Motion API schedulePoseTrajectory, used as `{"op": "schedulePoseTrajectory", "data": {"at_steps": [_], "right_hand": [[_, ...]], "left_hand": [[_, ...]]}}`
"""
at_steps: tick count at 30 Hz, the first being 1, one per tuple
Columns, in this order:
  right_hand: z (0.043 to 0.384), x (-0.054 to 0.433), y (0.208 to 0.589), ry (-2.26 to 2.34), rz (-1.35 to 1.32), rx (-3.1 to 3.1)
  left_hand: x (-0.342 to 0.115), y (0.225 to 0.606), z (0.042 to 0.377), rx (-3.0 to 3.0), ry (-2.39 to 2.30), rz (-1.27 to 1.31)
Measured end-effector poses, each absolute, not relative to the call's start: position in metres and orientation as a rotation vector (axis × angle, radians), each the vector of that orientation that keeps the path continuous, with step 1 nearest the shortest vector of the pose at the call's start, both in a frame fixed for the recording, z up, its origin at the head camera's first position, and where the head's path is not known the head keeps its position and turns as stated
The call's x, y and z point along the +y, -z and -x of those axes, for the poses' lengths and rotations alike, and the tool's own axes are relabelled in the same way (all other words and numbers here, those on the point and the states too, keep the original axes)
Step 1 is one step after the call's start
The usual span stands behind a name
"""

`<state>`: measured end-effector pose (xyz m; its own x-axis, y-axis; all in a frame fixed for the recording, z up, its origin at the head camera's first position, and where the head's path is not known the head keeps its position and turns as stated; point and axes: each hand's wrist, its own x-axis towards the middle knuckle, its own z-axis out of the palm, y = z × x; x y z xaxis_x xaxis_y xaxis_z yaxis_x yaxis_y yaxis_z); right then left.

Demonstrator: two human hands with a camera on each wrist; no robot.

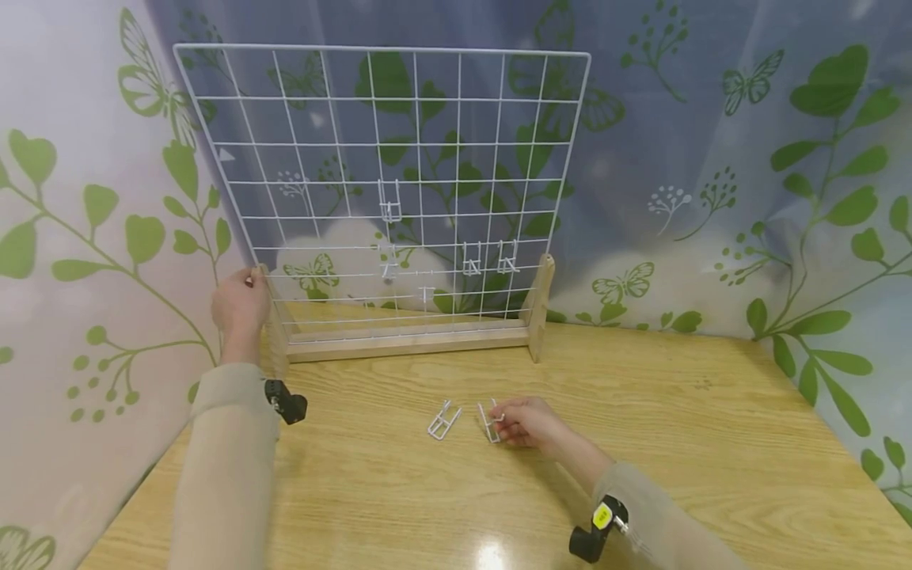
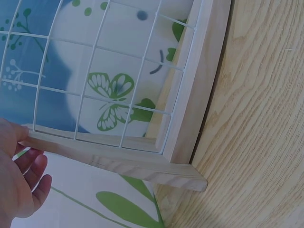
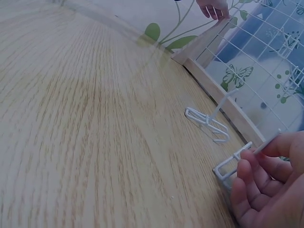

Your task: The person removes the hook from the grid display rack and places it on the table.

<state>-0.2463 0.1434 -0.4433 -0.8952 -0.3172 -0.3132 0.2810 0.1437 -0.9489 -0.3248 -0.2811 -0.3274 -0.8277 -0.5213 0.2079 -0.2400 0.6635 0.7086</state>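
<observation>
While the left hand point(image 1: 241, 307) pinched a pale wooden stand point(image 1: 409, 343) at head-view left, the right hand point(image 1: 525, 421) gripped a white wire hook point(image 1: 486, 425), lower centre. The left-wrist view showed pinching fingers lower left; the right-wrist, the hook lower right.

The grid point(image 1: 420, 181) at twelve o'clock looks like smooth metal, its stand point(image 1: 409, 342) matt wood; the tabletop point(image 1: 399, 491), glossy wood-grain.

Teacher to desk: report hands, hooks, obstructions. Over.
Left hand gripping wooden upright. Right hand pinching wire hook. Second hook loose on table. No obstruction seen.
</observation>
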Motion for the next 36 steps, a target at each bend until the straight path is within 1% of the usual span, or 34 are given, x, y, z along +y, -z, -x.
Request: {"op": "schedulePoseTrajectory", "data": {"at_steps": [6,18,25,32,36], "right_hand": [[0.25,0.145,0.439,1.764,0.04,2.099],[0.263,0.15,0.412,1.712,0.053,2.282],[0.271,0.145,0.398,1.561,0.23,2.489],[0.283,0.133,0.367,1.556,0.462,2.495],[0.287,0.126,0.347,1.565,0.531,2.497]], "left_hand": [[-0.285,0.327,0.325,-2.485,0.982,-0.596],[-0.284,0.327,0.327,-2.498,1.004,-0.584],[-0.283,0.326,0.328,-2.502,0.983,-0.572],[-0.282,0.326,0.327,-2.474,1.0,-0.576],[-0.282,0.328,0.325,-2.467,1.003,-0.581]]}}
